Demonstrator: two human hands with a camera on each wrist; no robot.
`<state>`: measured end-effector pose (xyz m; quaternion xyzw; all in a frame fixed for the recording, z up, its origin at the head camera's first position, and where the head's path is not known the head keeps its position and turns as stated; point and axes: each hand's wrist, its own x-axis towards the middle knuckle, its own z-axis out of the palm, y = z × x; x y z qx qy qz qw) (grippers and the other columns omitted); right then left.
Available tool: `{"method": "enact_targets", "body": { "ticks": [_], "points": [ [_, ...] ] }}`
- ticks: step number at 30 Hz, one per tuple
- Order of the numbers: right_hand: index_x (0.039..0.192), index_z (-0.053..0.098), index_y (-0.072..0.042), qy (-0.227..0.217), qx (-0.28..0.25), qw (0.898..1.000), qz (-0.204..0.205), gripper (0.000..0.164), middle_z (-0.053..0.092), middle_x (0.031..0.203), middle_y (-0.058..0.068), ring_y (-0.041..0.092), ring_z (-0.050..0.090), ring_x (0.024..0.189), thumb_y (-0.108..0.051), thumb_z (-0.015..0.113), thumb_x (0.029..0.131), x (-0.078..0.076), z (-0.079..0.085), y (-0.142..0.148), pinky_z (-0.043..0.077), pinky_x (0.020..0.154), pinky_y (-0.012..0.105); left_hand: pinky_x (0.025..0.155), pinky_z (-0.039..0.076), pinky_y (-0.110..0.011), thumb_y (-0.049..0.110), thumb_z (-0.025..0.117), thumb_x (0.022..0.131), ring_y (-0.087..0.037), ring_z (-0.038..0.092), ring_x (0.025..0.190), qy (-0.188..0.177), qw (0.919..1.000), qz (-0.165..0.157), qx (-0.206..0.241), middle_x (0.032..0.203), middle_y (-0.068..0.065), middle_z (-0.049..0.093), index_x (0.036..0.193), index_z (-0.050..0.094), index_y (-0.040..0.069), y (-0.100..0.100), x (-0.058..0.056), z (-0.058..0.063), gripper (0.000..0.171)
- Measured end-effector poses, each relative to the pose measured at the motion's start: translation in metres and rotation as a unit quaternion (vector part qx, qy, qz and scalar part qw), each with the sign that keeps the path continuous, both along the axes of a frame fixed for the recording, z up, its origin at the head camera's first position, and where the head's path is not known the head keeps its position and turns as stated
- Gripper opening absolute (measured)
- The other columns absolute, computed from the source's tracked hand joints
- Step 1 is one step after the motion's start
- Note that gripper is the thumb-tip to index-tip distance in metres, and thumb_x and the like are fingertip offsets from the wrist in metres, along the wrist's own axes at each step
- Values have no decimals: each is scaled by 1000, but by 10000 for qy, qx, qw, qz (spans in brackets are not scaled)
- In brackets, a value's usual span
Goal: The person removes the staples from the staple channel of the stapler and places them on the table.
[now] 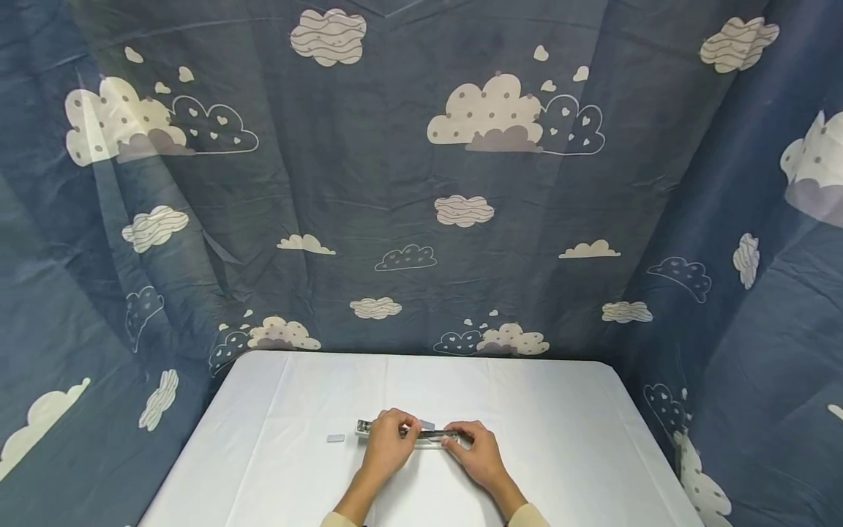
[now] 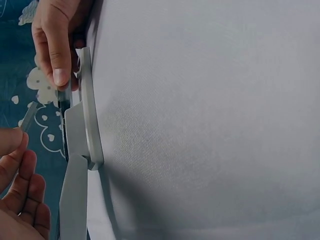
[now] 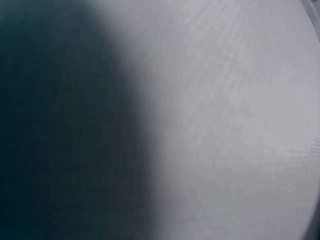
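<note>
A grey stapler [image 2: 91, 120] with its top arm [image 2: 74, 195] swung back from the dark magazine lies between both hands in the left wrist view. My left hand [image 1: 390, 440] pinches a short strip of staples [image 2: 30, 116] between thumb and fingers, held beside the magazine. At the stapler's other end, my right hand [image 1: 479, 452] grips the magazine end with its thumb and fingers. In the head view the left hand covers part of the stapler. The right wrist view has neither hand in it.
A small grey block [image 1: 336, 438] lies on the white table [image 1: 296, 410] left of the stapler. Dark blue cloth [image 1: 369, 168] printed with clouds hangs behind and along both sides. A blurred dark shape [image 3: 60, 130] fills the left of the right wrist view.
</note>
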<state>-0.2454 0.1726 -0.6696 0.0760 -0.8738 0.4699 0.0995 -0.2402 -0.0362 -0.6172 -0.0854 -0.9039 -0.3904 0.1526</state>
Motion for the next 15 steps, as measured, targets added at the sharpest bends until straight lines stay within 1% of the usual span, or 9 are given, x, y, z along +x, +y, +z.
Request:
{"method": "enact_targets", "body": {
  "ticks": [4, 8, 11, 15],
  "points": [
    [102, 78, -22, 40, 7, 10000, -14, 20, 76, 106, -7, 14, 64, 103, -32, 84, 86, 0, -1, 0, 54, 101, 42, 73, 42, -28, 20, 80, 87, -12, 56, 79, -33, 9997, -21, 261, 86, 8, 72, 83, 78, 18, -3, 1, 0, 4],
    [102, 78, -26, -163, 58, 9998, -42, 20, 75, 106, -10, 12, 64, 104, -34, 84, 85, -1, -3, 1, 53, 103, 42, 75, 44, -28, 20, 81, 87, -11, 57, 81, -155, 9991, 61, 393, 87, 9, 72, 84, 78, 19, -8, 3, 0, 4],
    [102, 78, -27, -257, 64, 9996, -27, 20, 75, 107, -10, 12, 63, 105, -35, 84, 85, -1, -4, 2, 52, 105, 42, 79, 46, -32, 19, 80, 87, -10, 59, 85, -182, 9988, 140, 427, 88, 9, 72, 83, 78, 21, -13, 3, 3, 5],
    [101, 78, -25, -213, 0, 9998, -59, 20, 76, 107, -8, 13, 63, 104, -33, 85, 84, -2, -2, 2, 52, 104, 43, 84, 50, -40, 17, 78, 88, -13, 63, 90, -4, 9988, 177, 455, 89, 8, 73, 84, 77, 21, -20, 0, 9, 6]
  ]
}}
